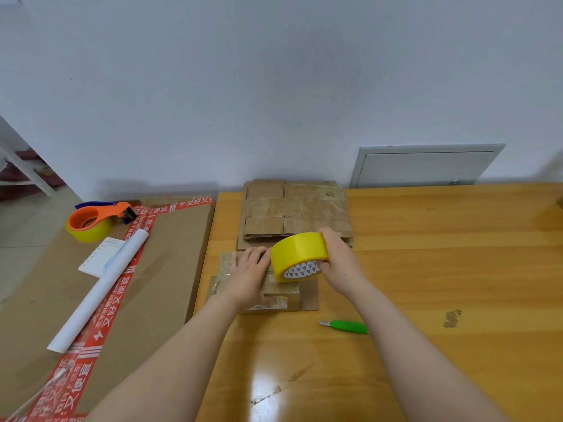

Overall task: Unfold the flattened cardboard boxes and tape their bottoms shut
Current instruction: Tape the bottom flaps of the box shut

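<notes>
Head view: a wooden table stands against a pale wall. Near its left edge sits a small box, set up, with its upper flaps folded shut and shiny tape across them; what is inside cannot be seen. One flap lies flat on the table at its right side.

The left hand lies palm down on top of the box, fingers straight and slightly spread, pressing on the cardboard and holding nothing. The right hand grips a yellow tape roll, fingers curled over its far side. The roll stands on edge, tilted, its lower rim touching the box top just beside the left fingertips.

Behind the box, against the wall, lies a stack of flat boxes, still folded. A green knife lies on the table near the right forearm.

Left of the table is a large closed carton sealed with red printed tape. On its lid lie an orange tape dispenser with a yellow roll in it, a white paper roll and a notepad touching that roll.

A grey wall panel sits behind the table on the right.
</notes>
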